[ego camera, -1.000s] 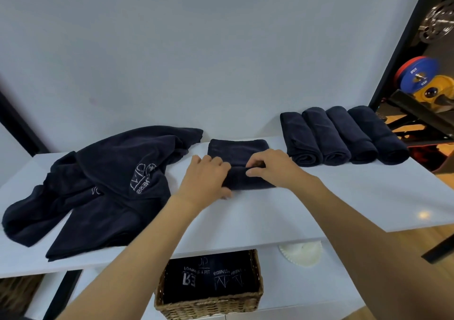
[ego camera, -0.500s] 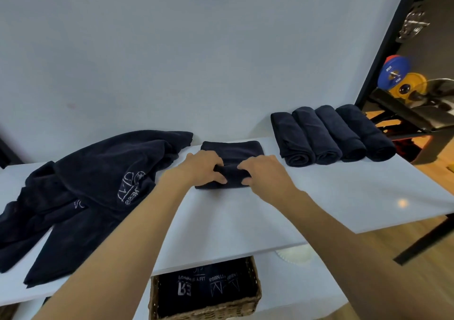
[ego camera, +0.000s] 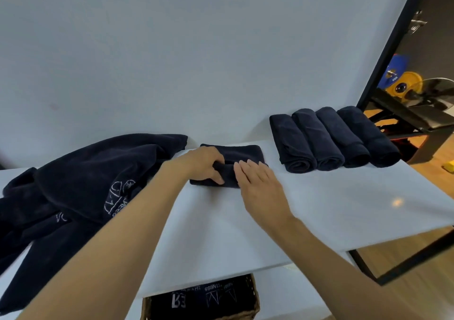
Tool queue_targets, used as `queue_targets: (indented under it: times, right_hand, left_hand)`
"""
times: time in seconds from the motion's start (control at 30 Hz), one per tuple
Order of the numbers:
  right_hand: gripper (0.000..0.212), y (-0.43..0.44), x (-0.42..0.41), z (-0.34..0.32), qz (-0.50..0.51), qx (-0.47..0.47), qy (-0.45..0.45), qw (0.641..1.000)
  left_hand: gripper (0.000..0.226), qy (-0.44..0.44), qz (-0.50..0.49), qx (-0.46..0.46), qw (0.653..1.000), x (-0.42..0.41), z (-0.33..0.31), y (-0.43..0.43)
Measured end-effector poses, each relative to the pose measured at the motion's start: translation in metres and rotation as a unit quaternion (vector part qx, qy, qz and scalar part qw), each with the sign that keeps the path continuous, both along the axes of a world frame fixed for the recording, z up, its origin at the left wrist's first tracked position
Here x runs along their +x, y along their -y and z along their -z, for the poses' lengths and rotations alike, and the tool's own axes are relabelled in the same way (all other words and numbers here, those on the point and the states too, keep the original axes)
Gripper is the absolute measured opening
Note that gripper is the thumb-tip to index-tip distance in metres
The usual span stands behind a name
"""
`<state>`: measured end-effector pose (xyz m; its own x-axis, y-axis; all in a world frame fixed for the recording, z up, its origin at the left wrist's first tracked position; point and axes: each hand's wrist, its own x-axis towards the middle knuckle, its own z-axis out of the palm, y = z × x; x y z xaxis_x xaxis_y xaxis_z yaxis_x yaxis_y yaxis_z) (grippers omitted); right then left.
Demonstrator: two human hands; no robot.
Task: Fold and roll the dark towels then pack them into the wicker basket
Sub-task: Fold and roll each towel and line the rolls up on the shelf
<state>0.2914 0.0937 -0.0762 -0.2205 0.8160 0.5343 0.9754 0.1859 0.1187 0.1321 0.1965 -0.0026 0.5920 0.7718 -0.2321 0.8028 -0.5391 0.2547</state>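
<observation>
Mid-roll, our left hand (ego camera: pixel 205 164) grips the dark towel (ego camera: pixel 235 151) by its rolled edge, our right hand (ego camera: pixel 260 187) lies flat, empty, just right of that grip; next we roll beyond it.

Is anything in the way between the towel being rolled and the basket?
Yes, the white table. The half-rolled towel lies on top, and the wicker basket sits below, partly under the table's front edge. Dark towels already lie in the basket too.

A half-rolled dark towel (ego camera: pixel 235 151) lies between a loose towel heap (ego camera: pixel 86 179) and four rolled towels (ego camera: pixel 329 140).
</observation>
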Motion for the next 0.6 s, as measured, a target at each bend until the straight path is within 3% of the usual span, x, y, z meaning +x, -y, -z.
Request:
queue_targets:
  times: [0.1,0.2,0.27,0.33,0.4,0.47,0.5,0.53,0.6]
  right_hand:
    - [0.05,-0.014,0.006,0.006,0.001,0.001,0.003,1.0]
    - [0.025,-0.034,0.007,-0.035,-0.016,-0.09,-0.013,0.996]
    - [0.015,-0.054,0.012,-0.06,-0.02,-0.231,-0.056,0.971]
    - [0.023,-0.075,0.018,-0.076,-0.027,-0.364,-0.109,0.925]
    - [0.022,-0.092,0.026,-0.087,-0.055,-0.424,-0.181,0.886]
    - [0.021,-0.101,0.028,-0.086,-0.057,-0.452,-0.188,0.87]
    - [0.023,-0.099,0.025,-0.081,-0.043,-0.44,-0.161,0.883]
    - [0.024,-0.093,0.022,-0.074,-0.023,-0.381,-0.115,0.917]
    - [0.03,-0.073,0.013,-0.045,0.011,-0.17,-0.016,0.985]
  left_hand:
    - [0.022,0.006,-0.015,-0.088,0.996,0.004,-0.01,-0.013]
    - [0.025,0.004,-0.05,-0.095,0.994,0.009,-0.012,-0.019]
    - [0.037,0.002,-0.084,-0.016,0.996,0.011,-0.005,-0.012]
    - [0.046,-0.046,-0.099,0.138,0.984,0.014,0.008,0.005]
    - [0.041,-0.103,-0.071,0.268,0.955,0.021,0.024,0.02]
    - [0.037,-0.108,-0.063,0.276,0.953,0.025,0.026,0.02]
    - [0.037,-0.098,-0.064,0.241,0.964,0.026,0.021,0.012]
    - [0.036,-0.084,-0.062,0.187,0.977,0.025,0.012,0.002]
    - [0.028,-0.027,-0.047,0.07,0.996,0.024,-0.003,-0.019]
